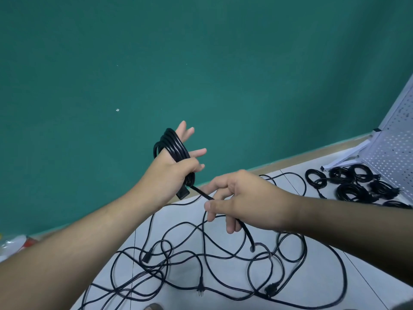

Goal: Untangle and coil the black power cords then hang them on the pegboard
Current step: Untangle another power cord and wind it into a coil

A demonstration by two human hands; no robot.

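Loose black power cords (200,284) sprawl in overlapping loops over the near white counter (288,186), which is bare only inside the loops and along its far edge. Coiled black cord bundles (350,189) crowd the foot of the tilted white perforated pegboard (393,142) at far right. Before the plain green wall (201,63), the air lies open.

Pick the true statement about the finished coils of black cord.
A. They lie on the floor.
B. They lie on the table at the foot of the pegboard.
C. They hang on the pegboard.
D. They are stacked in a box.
B: the coils lie flat on the table, right at the base of the pegboard, and none hangs on the part of the board that shows.
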